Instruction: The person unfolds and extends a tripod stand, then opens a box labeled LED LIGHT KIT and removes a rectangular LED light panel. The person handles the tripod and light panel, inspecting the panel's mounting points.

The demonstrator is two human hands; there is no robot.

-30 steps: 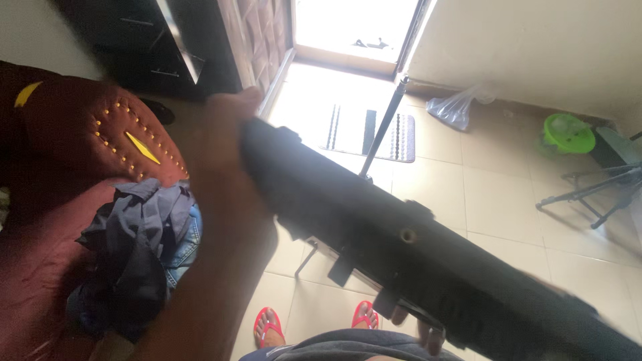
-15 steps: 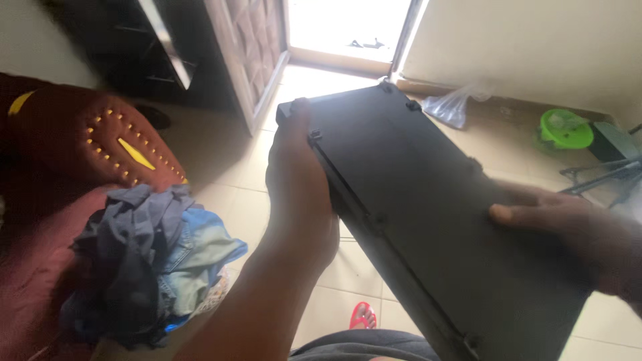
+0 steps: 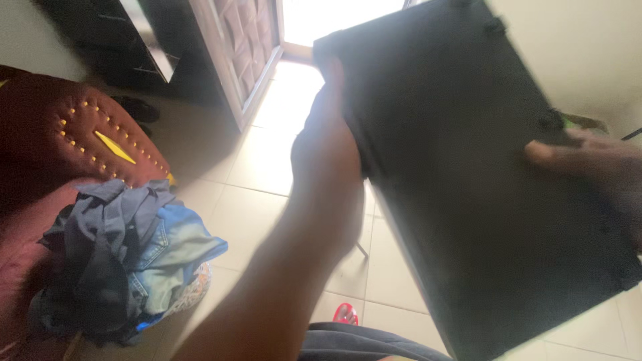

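A black board (image 3: 468, 187) was held up over the tiled floor (image 3: 267, 194), tilted, one long edge gripped by the left hand (image 3: 331, 154) while the right hand (image 3: 588, 160) was closed on the opposite edge, steadying it.

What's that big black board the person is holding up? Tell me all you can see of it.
The black board is a large, flat, matte rectangular panel, likely plastic or painted wood, with small dark knobs along its upper and right edges. It is held tilted in the air above the tiled floor, near the bright doorway. The left hand grips its left edge; the right hand presses fingers on its right side. The picture is blurred, so finer details are unclear.
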